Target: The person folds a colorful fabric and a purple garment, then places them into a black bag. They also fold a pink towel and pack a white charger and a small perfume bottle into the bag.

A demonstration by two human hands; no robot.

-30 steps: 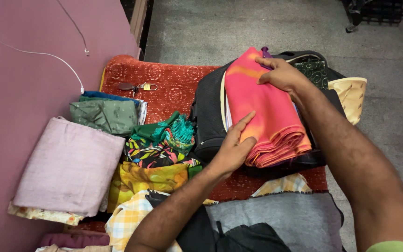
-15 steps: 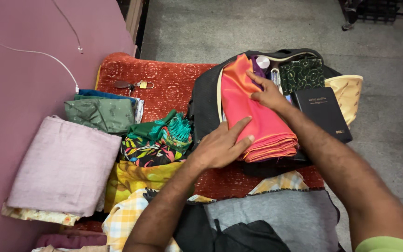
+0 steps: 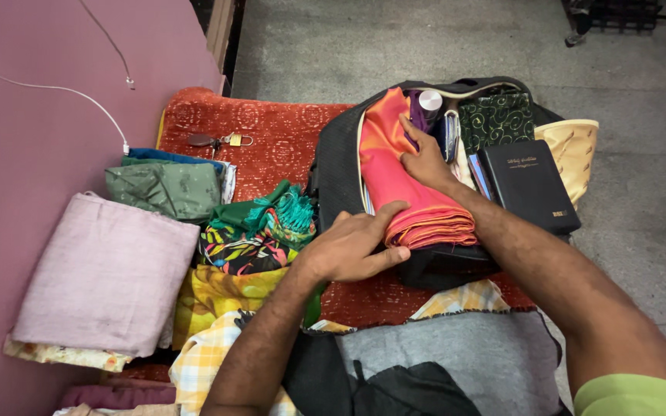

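Note:
A folded pink and orange cloth (image 3: 395, 166) stands on its edge in the left side of an open black bag (image 3: 339, 166) on a red patterned mat (image 3: 271, 135). My left hand (image 3: 348, 246) presses flat on the near end of the cloth at the bag's rim. Fingers of my right hand (image 3: 424, 158) push into the bag along the cloth's right side. A black book (image 3: 529, 185) lies in the bag to the right, with a green patterned cloth (image 3: 496, 117) behind it.
Left of the bag lie folded clothes: a lilac stack (image 3: 102, 273), a green one (image 3: 167, 189), a floral bundle (image 3: 260, 231) and yellow fabric (image 3: 225, 296). Keys with a padlock (image 3: 221, 140) rest on the mat. A pink wall (image 3: 32, 100) with a white cable runs at left; grey floor lies beyond.
The pink and orange cloth has gone from lying over the bag to sitting down inside it. The black book has come into view. Both hands moved lower and closer together.

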